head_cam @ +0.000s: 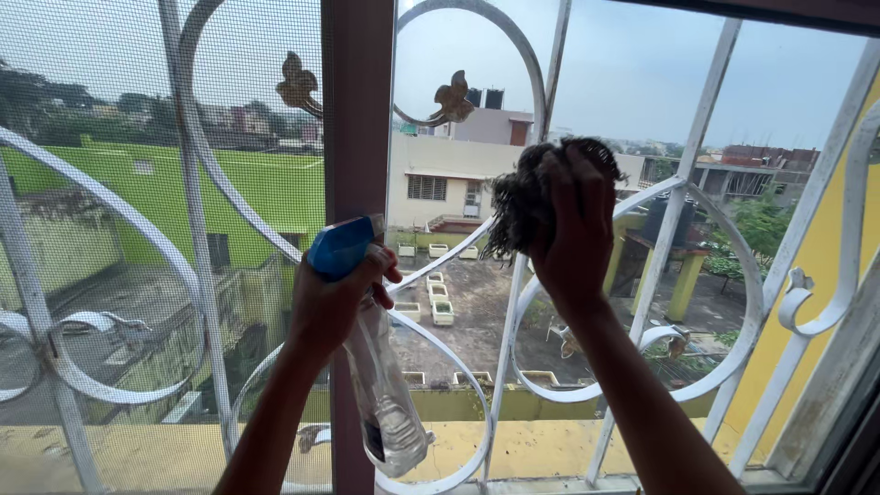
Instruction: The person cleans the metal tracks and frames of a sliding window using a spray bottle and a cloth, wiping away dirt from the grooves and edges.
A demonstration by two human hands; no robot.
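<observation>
Hands up close: I see the left hand (335,298) wrapped round a clear spray bottle (376,367), blue head up, long axis hanging down-right. Right hand (573,234), higher, clamps a dark rag (522,197) against the pane (477,293); white grille (683,197) beyond, rooftops farther.

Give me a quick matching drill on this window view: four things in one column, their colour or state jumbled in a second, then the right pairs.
Things:
1. spray bottle
2. cleaning cloth
3. window grille
4. centre window frame post

Colour or state:
A. white curved metal bars
B. dark, bunched in the right hand
C. clear body, blue nozzle, held in the left hand
D. reddish brown, upright

Pairs: 1-C, 2-B, 3-A, 4-D
</observation>
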